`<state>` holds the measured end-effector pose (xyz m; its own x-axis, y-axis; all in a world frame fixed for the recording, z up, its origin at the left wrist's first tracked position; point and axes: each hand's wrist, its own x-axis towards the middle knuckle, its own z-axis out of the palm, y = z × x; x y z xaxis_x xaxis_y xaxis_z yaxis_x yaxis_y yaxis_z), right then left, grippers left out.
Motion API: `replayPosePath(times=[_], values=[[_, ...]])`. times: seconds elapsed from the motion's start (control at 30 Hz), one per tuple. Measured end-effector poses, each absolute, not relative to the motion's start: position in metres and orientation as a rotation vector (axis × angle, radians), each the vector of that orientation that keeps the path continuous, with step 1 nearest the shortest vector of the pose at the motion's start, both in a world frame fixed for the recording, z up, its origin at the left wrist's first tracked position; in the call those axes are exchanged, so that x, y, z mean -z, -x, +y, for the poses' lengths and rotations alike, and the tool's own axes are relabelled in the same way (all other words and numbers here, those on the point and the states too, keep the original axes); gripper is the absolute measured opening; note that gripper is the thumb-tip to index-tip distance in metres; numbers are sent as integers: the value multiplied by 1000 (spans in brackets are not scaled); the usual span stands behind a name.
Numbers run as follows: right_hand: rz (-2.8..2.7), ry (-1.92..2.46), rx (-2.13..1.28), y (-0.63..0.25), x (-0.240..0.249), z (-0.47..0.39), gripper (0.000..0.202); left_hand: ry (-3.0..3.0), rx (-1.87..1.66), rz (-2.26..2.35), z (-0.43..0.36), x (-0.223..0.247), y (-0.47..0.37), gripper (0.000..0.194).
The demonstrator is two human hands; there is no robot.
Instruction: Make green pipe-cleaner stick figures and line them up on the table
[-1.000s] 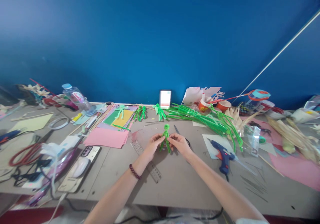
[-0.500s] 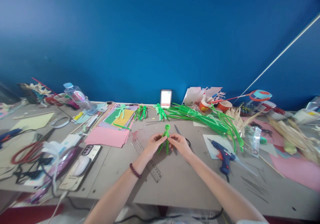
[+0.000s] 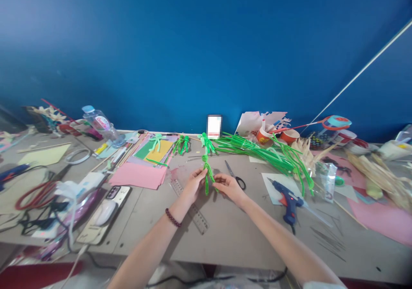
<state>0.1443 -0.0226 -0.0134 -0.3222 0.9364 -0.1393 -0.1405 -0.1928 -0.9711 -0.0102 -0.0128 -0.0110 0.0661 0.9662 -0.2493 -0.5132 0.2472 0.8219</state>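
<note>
A small green pipe-cleaner figure (image 3: 206,168) is held upright above the grey table (image 3: 225,241), its round head on top. My left hand (image 3: 195,185) pinches its upper body from the left. The fingers of my right hand (image 3: 229,187) close on a limb that sticks out at the figure's lower right. Under my left hand lies a clear ruler (image 3: 198,220). Black-handled scissors (image 3: 236,177) rest just behind my right hand. Further back are more green figures (image 3: 182,144) and a lighter one (image 3: 156,143) on coloured paper.
Green pipe cleaners (image 3: 257,149) lie in a bundle at the back right. A blue glue gun (image 3: 290,205) sits on white paper. To the left are pink sheets (image 3: 138,175), a phone (image 3: 103,216) and a plastic bottle (image 3: 102,123). Paper cups (image 3: 264,135) stand near the wall.
The figure has moved a little left and up with my left hand. My right hand has shifted from its upper body to a lower limb, now pulled outward. More of the scissors shows.
</note>
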Motion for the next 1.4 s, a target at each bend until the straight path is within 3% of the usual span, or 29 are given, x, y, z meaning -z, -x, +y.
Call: replayPosePath(times=[0.23, 0.4, 0.53, 0.7, 1.0, 1.23, 1.4], values=[[-1395, 1007, -1455, -145, 14, -23, 25, -571, -1169, 821, -16, 7, 10, 27], [-1621, 1037, -1097, -147, 14, -23, 13, -544, -1183, 797, -15, 8, 11, 23], [-1673, 1045, -967, -148, 19, -23, 16, -500, -1157, 783, -16, 5, 11, 22], [-1600, 1011, -1070, -145, 29, -21, 25, -548, -1098, 728, -18, 3, 11, 21], [-1553, 917, -1080, -146, 22, -21, 17, -395, -1017, 718, -18, 4, 13, 24], [-1305, 950, -1427, -141, 25, -25, 34, -443, -1028, 709, -17, 4, 12, 20], [-1212, 1028, -1492, -143, 20, -23, 37, -510, -1013, 715, -15, 9, 13, 22]])
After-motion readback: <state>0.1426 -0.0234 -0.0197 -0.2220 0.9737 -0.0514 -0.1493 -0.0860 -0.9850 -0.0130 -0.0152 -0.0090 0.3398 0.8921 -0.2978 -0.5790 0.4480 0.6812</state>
